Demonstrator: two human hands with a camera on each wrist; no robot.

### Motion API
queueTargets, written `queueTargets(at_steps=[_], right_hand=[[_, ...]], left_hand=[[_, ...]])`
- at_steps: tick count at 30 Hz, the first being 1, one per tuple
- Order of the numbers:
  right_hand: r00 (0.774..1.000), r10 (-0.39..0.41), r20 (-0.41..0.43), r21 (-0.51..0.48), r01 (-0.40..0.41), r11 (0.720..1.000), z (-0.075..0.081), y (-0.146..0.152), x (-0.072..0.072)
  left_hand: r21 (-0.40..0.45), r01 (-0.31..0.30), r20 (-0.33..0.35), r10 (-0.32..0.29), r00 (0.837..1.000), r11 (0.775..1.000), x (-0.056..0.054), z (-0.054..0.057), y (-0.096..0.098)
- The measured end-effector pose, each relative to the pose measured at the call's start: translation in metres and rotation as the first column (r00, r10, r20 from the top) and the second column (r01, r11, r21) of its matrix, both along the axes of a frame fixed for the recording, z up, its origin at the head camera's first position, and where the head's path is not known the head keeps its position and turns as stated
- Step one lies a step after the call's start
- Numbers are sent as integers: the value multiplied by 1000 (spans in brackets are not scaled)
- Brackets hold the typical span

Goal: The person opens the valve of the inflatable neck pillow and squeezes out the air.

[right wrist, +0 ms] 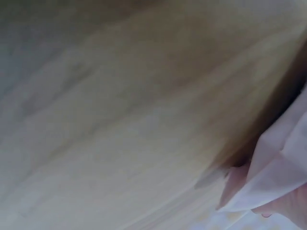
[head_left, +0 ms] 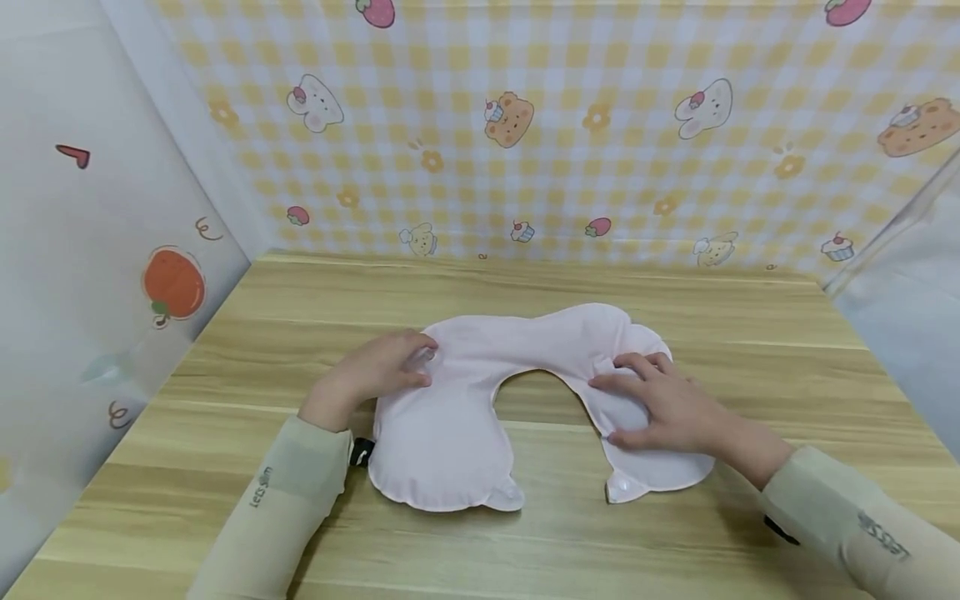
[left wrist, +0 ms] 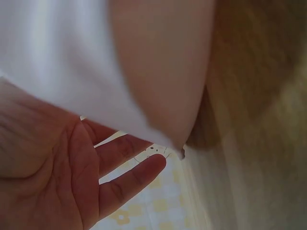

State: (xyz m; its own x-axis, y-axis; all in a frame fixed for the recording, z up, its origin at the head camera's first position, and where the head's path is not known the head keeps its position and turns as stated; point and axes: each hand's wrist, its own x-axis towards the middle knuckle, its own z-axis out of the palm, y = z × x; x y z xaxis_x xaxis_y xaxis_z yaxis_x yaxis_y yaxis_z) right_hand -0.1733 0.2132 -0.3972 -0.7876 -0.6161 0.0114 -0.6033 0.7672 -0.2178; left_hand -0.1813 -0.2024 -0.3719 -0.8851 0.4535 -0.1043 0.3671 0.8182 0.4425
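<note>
A pale pink U-shaped neck pillow [head_left: 442,442] lies on the wooden table, its curve toward the wall and both ends toward me. My left hand [head_left: 378,367] rests at its upper left edge, fingertips beside a small clear piece [head_left: 426,355]. In the left wrist view, the left hand's fingers [left wrist: 129,184] extend loosely along the pillow [left wrist: 158,52]. Over the right arm of the pillow, my right hand [head_left: 667,408] touches the fabric with spread, slightly bent fingers, its thumb at the inner edge. The right wrist view catches only a folded pillow corner [right wrist: 273,177].
Small tabs [head_left: 626,486] stick out at the pillow's ends. A small black piece [head_left: 362,452] shows beside the left cuff. Behind the wooden table [head_left: 315,292] stands a yellow checked wall covering [head_left: 555,158], with a white printed sheet [head_left: 90,225] at left.
</note>
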Motion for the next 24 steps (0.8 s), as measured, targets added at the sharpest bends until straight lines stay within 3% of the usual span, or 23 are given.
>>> queueTargets(at_steps=[8,24], right_hand=[[991,89,-102,-102,-99,990,-8,1,-2],[966,100,-239,-160,-141,977,-17,-2,-3]], left_hand=[[-1,18,-2,-18,1000,1000,1,3,0],[23,23,14,-23,1000,999,2,3,2]])
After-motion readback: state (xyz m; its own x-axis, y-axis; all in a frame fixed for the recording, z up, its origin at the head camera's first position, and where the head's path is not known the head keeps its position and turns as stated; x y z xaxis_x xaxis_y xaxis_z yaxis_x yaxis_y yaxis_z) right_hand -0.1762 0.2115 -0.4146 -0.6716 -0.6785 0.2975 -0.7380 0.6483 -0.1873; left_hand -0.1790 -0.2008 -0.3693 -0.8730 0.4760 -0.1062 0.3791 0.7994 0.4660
